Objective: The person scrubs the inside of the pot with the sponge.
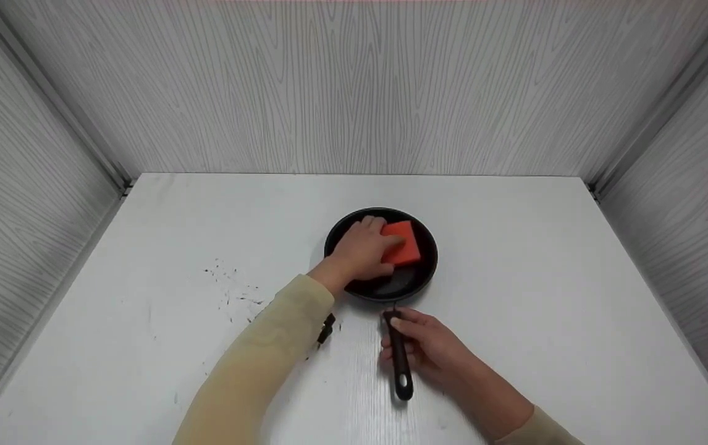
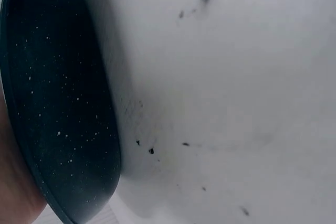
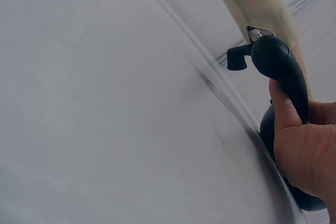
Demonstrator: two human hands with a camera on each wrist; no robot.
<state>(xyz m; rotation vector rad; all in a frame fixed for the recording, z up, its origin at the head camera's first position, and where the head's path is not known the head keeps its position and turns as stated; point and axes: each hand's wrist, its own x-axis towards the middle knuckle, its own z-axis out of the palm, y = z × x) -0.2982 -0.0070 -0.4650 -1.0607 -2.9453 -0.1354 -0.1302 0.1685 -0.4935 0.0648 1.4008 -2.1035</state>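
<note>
A black frying pan (image 1: 391,290) sits on the white table, its handle (image 1: 401,364) pointing toward me. My left hand (image 1: 363,250) reaches into the pan and grips an orange-red sponge (image 1: 404,244) against the inside. With thumb on top and fingers beneath, my right hand (image 1: 434,346) holds the handle. In the left wrist view the pan's speckled outer side (image 2: 63,98) fills the left edge, with part of the left hand (image 2: 18,177) behind the rim. The right wrist view shows the right hand (image 3: 307,150) around the dark handle (image 3: 286,69); the sponge is hidden there.
Dark specks and smudges (image 1: 230,287) are scattered on the white table (image 1: 533,278) left of the pan. A small black piece (image 1: 327,329) shows beside the left sleeve (image 1: 267,352). Grey wood-grain panels (image 1: 354,86) enclose the back and both sides.
</note>
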